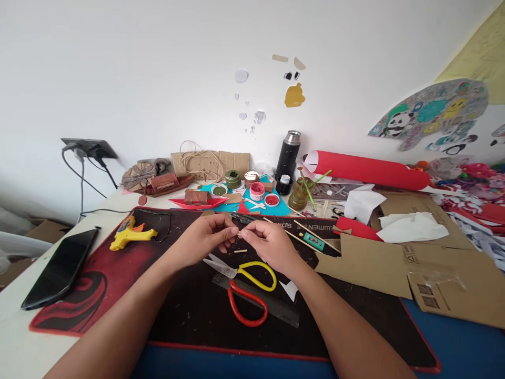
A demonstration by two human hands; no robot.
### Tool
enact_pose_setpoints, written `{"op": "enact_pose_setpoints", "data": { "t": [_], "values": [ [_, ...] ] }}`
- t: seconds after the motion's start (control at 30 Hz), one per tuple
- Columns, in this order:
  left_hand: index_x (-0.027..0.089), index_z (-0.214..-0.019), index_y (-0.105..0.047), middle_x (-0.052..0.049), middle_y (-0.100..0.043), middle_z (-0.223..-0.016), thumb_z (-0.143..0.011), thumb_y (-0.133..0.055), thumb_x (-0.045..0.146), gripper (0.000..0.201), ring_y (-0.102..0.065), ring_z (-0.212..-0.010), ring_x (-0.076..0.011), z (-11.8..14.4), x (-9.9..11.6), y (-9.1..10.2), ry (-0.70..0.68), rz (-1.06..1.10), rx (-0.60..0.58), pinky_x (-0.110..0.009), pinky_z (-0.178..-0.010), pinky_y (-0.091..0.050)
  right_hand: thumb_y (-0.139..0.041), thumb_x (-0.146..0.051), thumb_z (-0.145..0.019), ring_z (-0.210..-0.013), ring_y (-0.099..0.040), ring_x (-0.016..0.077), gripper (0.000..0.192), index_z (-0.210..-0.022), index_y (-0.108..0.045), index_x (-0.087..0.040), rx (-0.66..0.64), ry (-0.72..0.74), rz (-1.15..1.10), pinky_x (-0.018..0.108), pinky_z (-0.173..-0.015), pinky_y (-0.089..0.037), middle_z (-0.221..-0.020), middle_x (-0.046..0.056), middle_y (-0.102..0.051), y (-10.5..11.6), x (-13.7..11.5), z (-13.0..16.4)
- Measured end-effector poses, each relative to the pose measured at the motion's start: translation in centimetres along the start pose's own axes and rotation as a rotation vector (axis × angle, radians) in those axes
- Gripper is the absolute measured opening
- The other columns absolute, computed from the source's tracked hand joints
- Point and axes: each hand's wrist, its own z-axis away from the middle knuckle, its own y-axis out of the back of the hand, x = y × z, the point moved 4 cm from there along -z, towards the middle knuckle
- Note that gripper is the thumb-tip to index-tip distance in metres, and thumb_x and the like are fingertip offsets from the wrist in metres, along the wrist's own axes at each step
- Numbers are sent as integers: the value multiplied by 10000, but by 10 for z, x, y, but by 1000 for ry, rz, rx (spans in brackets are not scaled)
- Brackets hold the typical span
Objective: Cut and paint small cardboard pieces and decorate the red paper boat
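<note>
My left hand (pixel 205 239) and my right hand (pixel 269 243) meet above the black mat (pixel 189 310), fingertips pinched together. Between them shows a bit of a small pale wooden piece (pixel 239 233); the fingers hide most of it. Just below on the mat lies a short wooden stick (pixel 240 251). Nearer to me are scissors (pixel 232 271), blades apart, with one yellow and one red handle. They rest across a metal ruler (pixel 282 310). A white paper scrap (pixel 290 289) is beside my right wrist.
A yellow glue gun (pixel 132 233) and a black phone (pixel 61 268) lie left. Behind stand a red paper boat (pixel 199 200), paint jars (pixel 257 190), a jar with brushes (pixel 300 195) and a thermos (pixel 289 152). Thin sticks (pixel 292 234) and cardboard (pixel 366 266) lie right.
</note>
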Motion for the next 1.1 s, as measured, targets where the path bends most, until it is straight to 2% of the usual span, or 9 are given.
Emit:
{"op": "enact_pose_setpoints", "data": {
  "t": [0.17,0.23,0.33,0.4,0.57,0.73,0.93,1.1],
  "values": [
    [203,-854,-658,11,-665,-731,-962,-652,579,392,-655,-632,-159,5,-1,-1,7,-154,-17,-262,-590,-545,-642,-350,-992,-684,-578,144,239,-866,-761,-186,-14,45,48,258,-627,-426,-785,6,-701,-1,0,-1],
    [210,-833,-640,29,-624,-666,-987,-610,538,363,-615,-592,-149,6,0,-3,-10,-245,18,-247,-557,-493,-636,-351,-991,-642,-564,135,239,-859,-750,-189,-25,26,37,255,-602,-417,-745,-6,-675,-2,1,0],
    [211,-792,-630,37,-601,-632,-996,-584,501,358,-565,-560,-133,7,3,-4,-71,-330,105,-238,-538,-436,-618,-395,-999,-475,-468,110,255,-878,-717,-195,-54,-51,-46,248,-500,-368,-577,-58,-539,-3,3,0],
    [210,-781,-621,37,-600,-629,-991,-586,520,376,-554,-549,-128,6,3,-3,-86,-306,146,-235,-527,-427,-612,-461,-1004,-413,-432,105,287,-927,-701,-199,-54,-93,-132,242,-450,-350,-524,-83,-481,-2,4,0],
    [208,-850,-633,40,-592,-608,-945,-621,625,427,-547,-507,-133,3,-4,6,-65,-159,281,-235,-494,-441,-615,-637,-978,-399,-463,95,464,-1035,-712,-186,39,-100,-331,227,-403,-343,-588,-65,-542,9,5,-3],
    [208,-806,-630,32,-594,-613,-953,-629,622,439,-543,-502,-126,4,-6,4,-115,-152,386,-234,-501,-436,-679,-657,-929,-383,-448,89,492,-1072,-700,-187,46,-84,-396,222,-381,-312,-584,-75,-544,10,2,-5],
    [210,-836,-676,36,-602,-601,-971,-598,579,400,-548,-504,-133,3,-10,-8,-115,-221,362,-246,-521,-435,-734,-558,-896,-377,-422,90,404,-1049,-682,-188,16,-104,-362,225,-399,-331,-529,-105,-505,1,3,-4],
    [213,-819,-668,35,-606,-601,-979,-586,567,397,-551,-517,-136,3,-8,-12,-127,-242,371,-251,-534,-436,-742,-560,-882,-372,-414,93,389,-997,-673,-195,28,-123,-363,232,-407,-333,-502,-103,-511,0,6,-4]
  ]
}}
